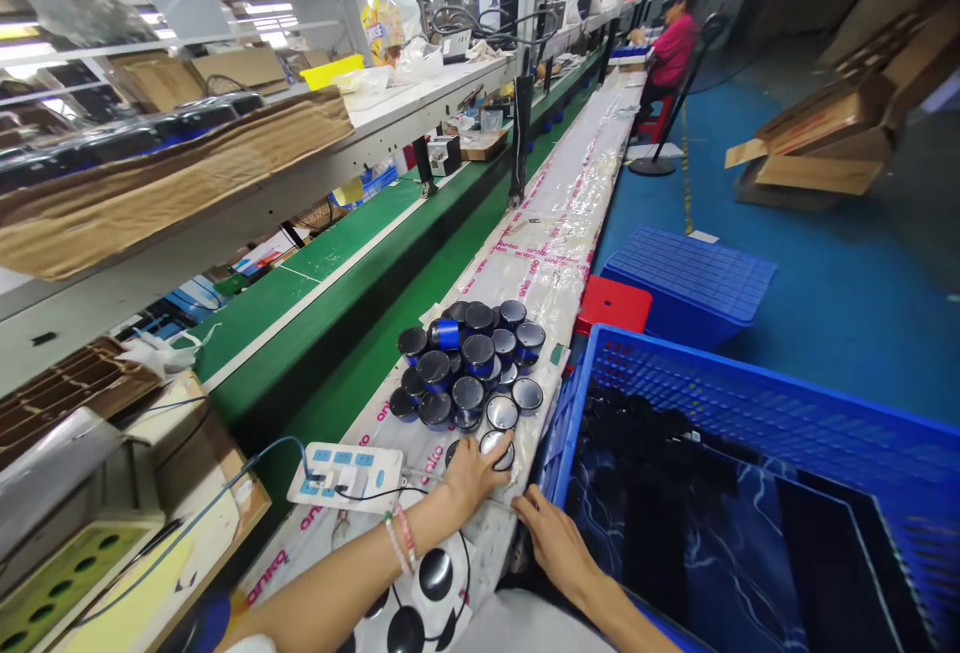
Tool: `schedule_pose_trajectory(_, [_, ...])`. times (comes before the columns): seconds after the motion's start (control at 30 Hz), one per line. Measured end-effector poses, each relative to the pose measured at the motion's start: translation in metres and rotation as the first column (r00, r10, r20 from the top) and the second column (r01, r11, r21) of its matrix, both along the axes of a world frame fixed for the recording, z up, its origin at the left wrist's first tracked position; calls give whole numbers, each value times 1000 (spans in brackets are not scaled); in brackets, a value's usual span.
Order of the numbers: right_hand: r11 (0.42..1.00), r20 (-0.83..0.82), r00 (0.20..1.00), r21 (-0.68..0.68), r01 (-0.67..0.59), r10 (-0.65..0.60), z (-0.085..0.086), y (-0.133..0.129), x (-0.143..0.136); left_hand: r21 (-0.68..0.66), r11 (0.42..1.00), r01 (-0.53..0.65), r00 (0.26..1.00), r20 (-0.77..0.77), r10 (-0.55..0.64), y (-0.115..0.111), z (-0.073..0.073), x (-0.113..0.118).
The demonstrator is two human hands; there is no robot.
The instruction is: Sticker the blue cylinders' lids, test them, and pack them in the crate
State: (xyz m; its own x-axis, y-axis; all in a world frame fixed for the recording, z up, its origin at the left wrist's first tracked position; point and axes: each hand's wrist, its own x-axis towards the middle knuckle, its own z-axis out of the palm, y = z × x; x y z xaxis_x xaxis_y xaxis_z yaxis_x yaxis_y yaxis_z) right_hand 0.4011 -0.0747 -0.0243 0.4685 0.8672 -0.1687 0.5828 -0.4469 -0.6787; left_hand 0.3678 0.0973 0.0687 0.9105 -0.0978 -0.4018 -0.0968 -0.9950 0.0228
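My left hand (472, 476), with beaded bracelets at the wrist, has its fingers closed around a round black-topped canister (496, 450) at the near edge of a cluster. Behind it several similar canisters (478, 353) stand packed together on the plastic-covered bench; one, with a blue side (448, 334), lies tipped on top. At the bench's right edge is my right hand (553, 541), its fingers curled together; whatever they may hold is hidden. Below my left forearm, a white piece with round black discs (435, 574) lies on the bench, partly covered by the arm.
A white power strip (346, 478) with cables sits left of my left hand. On the right stands a blue crate (750, 373) holding dark items, beside a red stool (615, 304). A green conveyor (360, 233) runs along the left. Farther off, a person in red (673, 53) sits at the bench.
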Motion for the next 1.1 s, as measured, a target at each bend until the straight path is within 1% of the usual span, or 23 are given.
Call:
schedule_pose_trajectory(0.07, [999,-54,998,33,42,-40,-3,-1,3,-11,1000,-12,997,80,13,1,-5,-8])
schedule_pose_trajectory(0.13, [992,-116,988,65,108,-100,-5,-4,11,-20,996,-81,983,161,83,1,-9,-17])
schedule_pose_trajectory(0.2, [971,-168,965,90,220,-203,-6,-5,28,-16,973,-230,947,225,228,1,-14,-25])
schedule_pose_trajectory(0.27, [930,-206,925,115,348,-320,-8,0,49,-22,920,-392,884,268,383,0,-20,-30])
schedule_pose_trajectory(0.33, [891,-248,887,144,431,-389,-9,13,67,-57,867,-495,823,289,489,-1,-24,-32])
schedule_pose_trajectory(0.4, [874,-298,868,166,457,-397,-10,31,76,-112,834,-541,786,286,548,-4,-27,-32])
schedule_pose_trajectory(0.47, [876,-343,863,179,448,-371,-13,44,77,-170,807,-566,759,273,590,-10,-26,-31])
schedule_pose_trajectory(0.53, [872,-364,856,185,454,-368,-17,44,75,-234,783,-576,739,260,621,-22,-22,-32])
schedule_pose_trajectory(0.57, [862,-364,847,183,473,-388,-20,38,75,-272,775,-571,736,249,629,-30,-18,-32])
schedule_pose_trajectory(0.63, [822,-344,811,160,547,-473,-30,11,77,-359,766,-533,756,206,622,-52,-10,-33])
schedule_pose_trajectory(0.73, [739,-266,726,68,670,-634,-55,-57,84,-493,757,-430,840,89,535,-97,-3,-26])
schedule_pose_trajectory(0.8, [691,-190,675,-23,722,-712,-74,-106,89,-561,744,-363,899,-2,438,-129,-8,-10])
schedule_pose_trajectory(0.83, [668,-149,654,-73,740,-741,-84,-128,92,-583,737,-343,919,-47,391,-144,-15,2])
schedule_pose_trajectory(0.87, [645,-109,636,-121,754,-764,-93,-148,96,-593,732,-334,932,-90,352,-158,-24,17])
schedule_pose_trajectory(0.9, [622,-69,620,-167,765,-781,-103,-165,102,-590,733,-339,936,-132,327,-169,-38,34])
schedule_pose_trajectory(0.93, [598,-31,606,-208,774,-795,-112,-180,109,-573,738,-356,933,-172,316,-178,-54,54])
schedule_pose_trajectory(1.0, [552,37,583,-275,787,-812,-132,-205,131,-499,760,-417,909,-245,337,-189,-95,96])
schedule_pose_trajectory(1.1, [502,99,564,-350,791,-820,-166,-235,172,-336,779,-529,842,-322,432,-190,-165,151])
